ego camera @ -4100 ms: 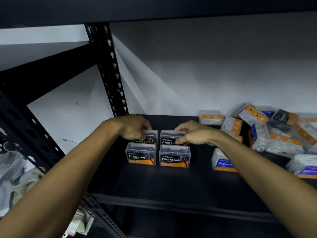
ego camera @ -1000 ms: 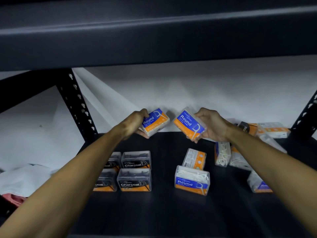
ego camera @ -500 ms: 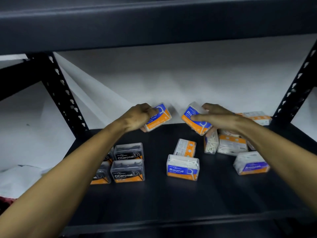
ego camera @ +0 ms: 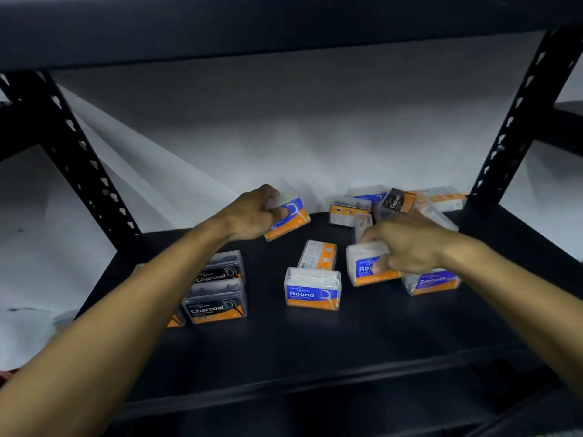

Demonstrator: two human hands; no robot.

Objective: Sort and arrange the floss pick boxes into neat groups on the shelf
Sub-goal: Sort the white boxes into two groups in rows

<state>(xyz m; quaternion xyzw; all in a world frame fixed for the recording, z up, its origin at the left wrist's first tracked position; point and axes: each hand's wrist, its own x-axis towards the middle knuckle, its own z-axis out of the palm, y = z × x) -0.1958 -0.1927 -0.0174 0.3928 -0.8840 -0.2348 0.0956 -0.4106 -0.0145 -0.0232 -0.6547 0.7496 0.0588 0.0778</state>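
Note:
On the black shelf, my left hand grips a blue-and-orange Round box, held tilted above the board near the back. My right hand grips a second Round box, upright, low at the shelf, right of another Round box that stands alone. Behind that one lies a box on its side. Charcoal boxes stand grouped at the left, partly hidden by my left forearm. A Smooth box sits under my right wrist.
A loose heap of mixed boxes, one of them Charcoal, lies at the back right against the white wall. Perforated black uprights stand at both sides. The upper shelf hangs close overhead.
My right hand has brought its Round box down from mid-air to the shelf, right of the standing Round box. My left hand still holds its box up at the back.

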